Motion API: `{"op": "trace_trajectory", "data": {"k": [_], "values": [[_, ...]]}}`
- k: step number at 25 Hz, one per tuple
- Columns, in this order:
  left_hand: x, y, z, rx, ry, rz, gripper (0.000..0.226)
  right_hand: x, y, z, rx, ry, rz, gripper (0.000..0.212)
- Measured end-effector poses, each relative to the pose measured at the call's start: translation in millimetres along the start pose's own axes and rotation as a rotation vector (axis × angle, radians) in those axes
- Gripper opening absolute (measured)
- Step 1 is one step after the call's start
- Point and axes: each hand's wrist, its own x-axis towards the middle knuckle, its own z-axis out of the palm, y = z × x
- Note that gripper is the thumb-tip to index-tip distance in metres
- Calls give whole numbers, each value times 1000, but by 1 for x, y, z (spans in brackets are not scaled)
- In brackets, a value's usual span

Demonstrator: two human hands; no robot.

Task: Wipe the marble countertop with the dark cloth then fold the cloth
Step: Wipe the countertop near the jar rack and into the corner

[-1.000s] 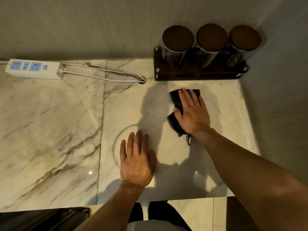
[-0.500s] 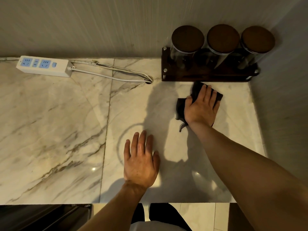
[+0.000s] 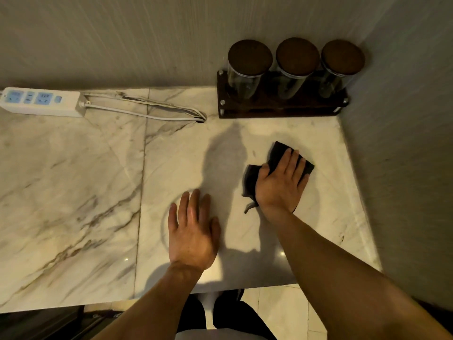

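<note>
A white marble countertop (image 3: 73, 182) with grey and brown veins fills the view. The dark cloth (image 3: 278, 153) lies crumpled on its right part. My right hand (image 3: 282, 182) presses flat on the cloth, fingers spread toward the right wall; the cloth shows past my fingertips and by my thumb, the rest is hidden under my palm. My left hand (image 3: 193, 229) rests flat on the bare marble, fingers apart, holding nothing, left of and nearer than the cloth.
A dark wooden rack (image 3: 282, 106) with three lidded glass jars (image 3: 248, 65) stands against the back wall. A white power strip (image 3: 40, 101) and its cable (image 3: 152, 111) lie at the back left. A wall (image 3: 404, 143) bounds the counter on the right; the front edge (image 3: 220, 287) is near.
My right hand has slid the cloth from near the jar rack back toward me and a little right. My left hand has stayed flat in place.
</note>
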Motion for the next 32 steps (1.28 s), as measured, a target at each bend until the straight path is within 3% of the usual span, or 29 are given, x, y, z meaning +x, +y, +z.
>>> {"op": "trace_trajectory", "data": {"k": [11,19,24,32], "values": [[-1,0,3,-23,14,-2,58,-77,36,3,-7,15,77,66],[-2,-4,12,-16,1,20,56,-125,65,-2,-6,27,29,68],[1,0,-1,-78,15,12,49,-135,92,-13,-48,-13,-166,68],[0,32,5,-113,31,114,54,-98,145,-42,-224,-215,-676,66]]}}
